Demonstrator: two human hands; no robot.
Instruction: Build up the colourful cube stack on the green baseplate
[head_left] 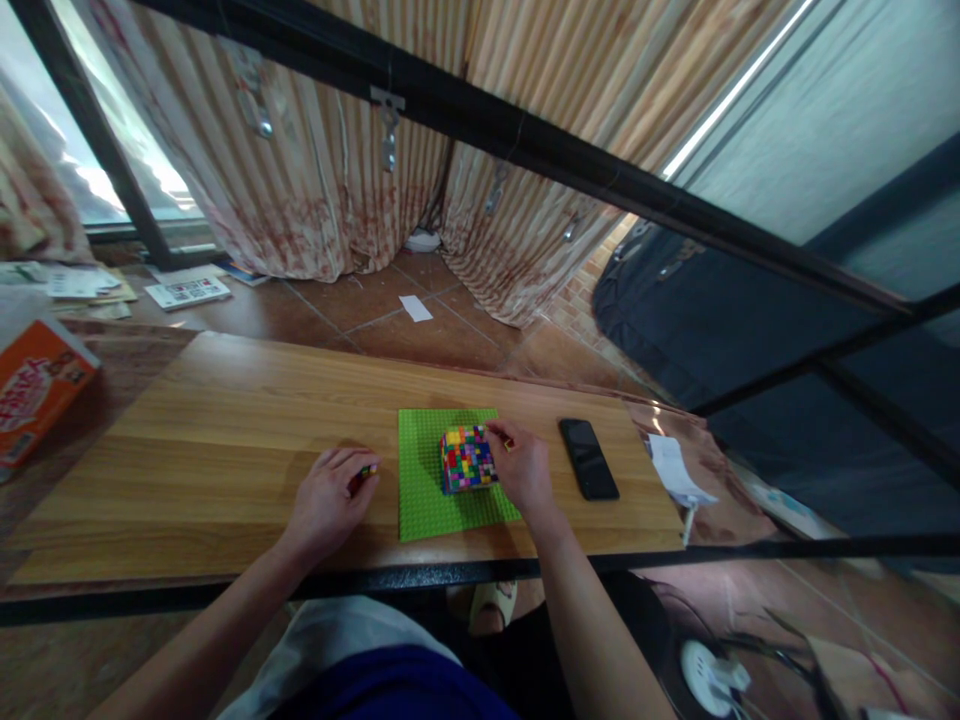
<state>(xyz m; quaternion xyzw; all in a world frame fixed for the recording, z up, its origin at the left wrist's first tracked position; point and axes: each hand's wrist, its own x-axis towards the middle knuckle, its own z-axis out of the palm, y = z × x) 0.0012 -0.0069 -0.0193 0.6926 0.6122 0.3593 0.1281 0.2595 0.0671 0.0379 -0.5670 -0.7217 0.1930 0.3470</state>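
A multicoloured block of small toy bricks (468,460) stands on a green studded baseplate (420,505) on the wooden table. My right hand (523,468) is at the block's right side, with thumb and fingers closed at its upper right edge. Whether a loose brick sits in that pinch is too small to tell. Left of the baseplate, my left hand (330,500) rests on the table, its fingers curled around a few small toy bricks (367,471). A yellowish one shows between thumb and fingertips; the others are mostly hidden.
A black phone (589,460) lies right of the baseplate, and a white paper (679,470) is beyond it. An orange box (41,390) stands at the far left, near a booklet (187,291). A dark metal bar (450,115) crosses ahead of the curtains (300,190).
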